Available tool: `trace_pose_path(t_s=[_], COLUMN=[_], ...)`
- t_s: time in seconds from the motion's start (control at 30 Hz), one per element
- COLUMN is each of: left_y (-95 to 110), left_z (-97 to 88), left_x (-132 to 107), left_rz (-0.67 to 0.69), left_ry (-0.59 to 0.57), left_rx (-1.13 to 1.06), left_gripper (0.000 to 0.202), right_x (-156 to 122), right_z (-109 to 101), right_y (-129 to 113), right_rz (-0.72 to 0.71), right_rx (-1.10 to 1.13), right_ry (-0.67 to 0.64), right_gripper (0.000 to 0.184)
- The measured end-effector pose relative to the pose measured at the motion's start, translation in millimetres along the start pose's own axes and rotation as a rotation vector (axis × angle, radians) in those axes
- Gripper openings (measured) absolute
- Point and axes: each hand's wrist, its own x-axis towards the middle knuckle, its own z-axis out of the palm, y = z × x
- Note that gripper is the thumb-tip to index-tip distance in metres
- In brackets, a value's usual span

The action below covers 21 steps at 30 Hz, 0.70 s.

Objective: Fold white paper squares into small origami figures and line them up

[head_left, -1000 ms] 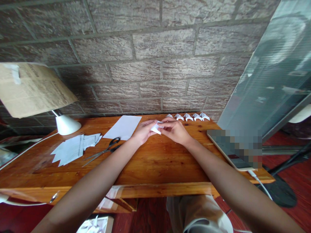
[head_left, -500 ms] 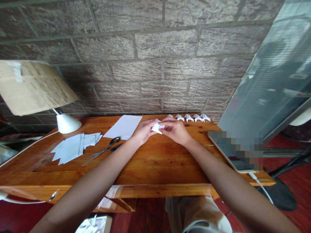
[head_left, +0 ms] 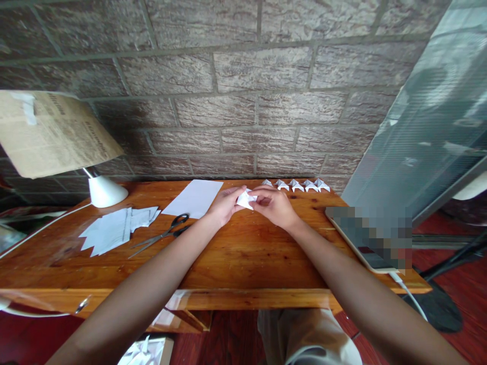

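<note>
Nearest me on the wooden table (head_left: 243, 268), scissors (head_left: 163, 235) lie beside a pile of cut paper scraps (head_left: 114, 230) on the left, with a tablet (head_left: 365, 238) at the right edge. Past mid-table, I see my left hand (head_left: 224, 205) and right hand (head_left: 274, 205) meet, both sets of fingertips pinched closed on a small folded white paper piece (head_left: 244, 199) held just above the wood. Farther back lie a plain white sheet (head_left: 194, 198) to the left, a row of small folded paper pieces (head_left: 299, 185) by the brick wall, and a lamp base (head_left: 104, 191) at far left.
</note>
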Motion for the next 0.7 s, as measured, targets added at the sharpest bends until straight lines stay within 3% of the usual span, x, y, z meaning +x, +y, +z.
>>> trace_pose_path(t_s=[0.13, 0.3, 0.7], left_y=[0.6, 1.1, -1.9], left_z=[0.9, 2.3, 1.0], left_x=[-0.7, -1.3, -1.6], left_rz=[0.004, 0.023, 0.094], left_ry=[0.045, 0.058, -0.087], left_rx=[-0.005, -0.02, -0.013], left_gripper=[0.016, 0.016, 0.027], right_x=[-0.3, -0.4, 0.7], right_z=[1.5, 1.8, -2.1], right_y=[-0.1, 1.7, 1.5], right_rz=[0.005, 0.025, 0.053], right_rx=[-0.014, 0.012, 0.063], right_ry=[0.014, 0.025, 0.055], right_gripper=[0.02, 0.02, 0.022])
